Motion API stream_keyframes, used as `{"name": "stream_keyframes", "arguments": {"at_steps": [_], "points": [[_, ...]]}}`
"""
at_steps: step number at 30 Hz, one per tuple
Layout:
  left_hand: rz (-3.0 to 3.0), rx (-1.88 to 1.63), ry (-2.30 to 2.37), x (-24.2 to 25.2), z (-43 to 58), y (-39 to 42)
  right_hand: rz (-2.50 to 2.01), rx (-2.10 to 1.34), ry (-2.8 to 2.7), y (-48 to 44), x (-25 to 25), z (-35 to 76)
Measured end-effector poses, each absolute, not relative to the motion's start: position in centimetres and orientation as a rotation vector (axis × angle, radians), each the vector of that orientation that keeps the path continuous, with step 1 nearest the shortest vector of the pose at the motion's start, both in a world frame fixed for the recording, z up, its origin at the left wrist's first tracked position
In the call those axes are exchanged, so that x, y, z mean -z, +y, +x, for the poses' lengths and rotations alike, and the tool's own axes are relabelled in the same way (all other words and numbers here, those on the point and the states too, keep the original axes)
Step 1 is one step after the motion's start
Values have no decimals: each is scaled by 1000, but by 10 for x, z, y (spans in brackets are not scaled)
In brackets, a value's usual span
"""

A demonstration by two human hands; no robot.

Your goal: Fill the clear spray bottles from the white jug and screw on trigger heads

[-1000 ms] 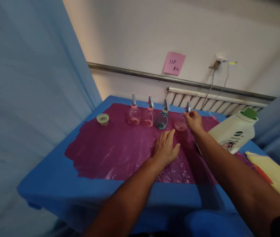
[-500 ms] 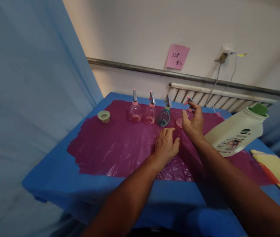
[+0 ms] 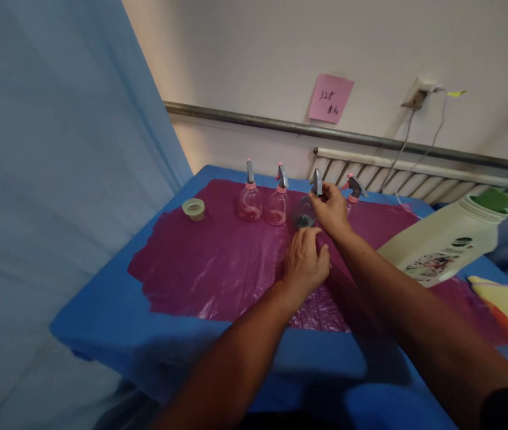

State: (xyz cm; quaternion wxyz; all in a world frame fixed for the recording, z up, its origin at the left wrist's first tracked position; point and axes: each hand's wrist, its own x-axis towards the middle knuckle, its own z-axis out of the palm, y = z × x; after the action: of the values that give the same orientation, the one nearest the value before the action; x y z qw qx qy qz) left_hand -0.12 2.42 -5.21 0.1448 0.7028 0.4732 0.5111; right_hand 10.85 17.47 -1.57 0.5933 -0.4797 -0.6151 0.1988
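Observation:
Several small spray bottles stand in a row at the back of a purple plastic sheet [image 3: 218,269]. My right hand [image 3: 331,209] is closed around the neck of the teal spray bottle [image 3: 304,214], third in the row. Left of it stand two pink spray bottles [image 3: 250,203] [image 3: 277,206]. A fourth pink spray bottle [image 3: 354,189] is just right of my right hand, mostly hidden behind it. My left hand [image 3: 305,260] lies palm down on the sheet, fingers loosely curled, holding nothing, just in front of the teal bottle.
A small green cap [image 3: 193,208] sits at the sheet's back left. A large white jug with a green lid [image 3: 442,243] lies tilted at the right, beside a yellow cloth [image 3: 507,307]. Blue cloth [image 3: 101,310] covers the table; a blue curtain [image 3: 57,179] hangs left. A radiator and rail run along the wall.
My right hand let go of the fourth, rightmost bottle and moved left onto the teal bottle's neck. My left hand stayed on the sheet, its fingers curling slightly.

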Motion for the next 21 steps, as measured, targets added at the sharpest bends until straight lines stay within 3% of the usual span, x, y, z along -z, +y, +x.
{"name": "stream_keyframes", "arguments": {"at_steps": [6, 12, 21], "points": [[2009, -1702, 1376, 49, -3, 29, -1056, -545, -1389, 109, -2, 142], [2093, -1409, 1345, 50, -3, 25, -1031, -682, -1334, 40, 14, 145], [2090, -1233, 1342, 42, -2, 23, -1129, -585, -1414, 26, 29, 148]]}}
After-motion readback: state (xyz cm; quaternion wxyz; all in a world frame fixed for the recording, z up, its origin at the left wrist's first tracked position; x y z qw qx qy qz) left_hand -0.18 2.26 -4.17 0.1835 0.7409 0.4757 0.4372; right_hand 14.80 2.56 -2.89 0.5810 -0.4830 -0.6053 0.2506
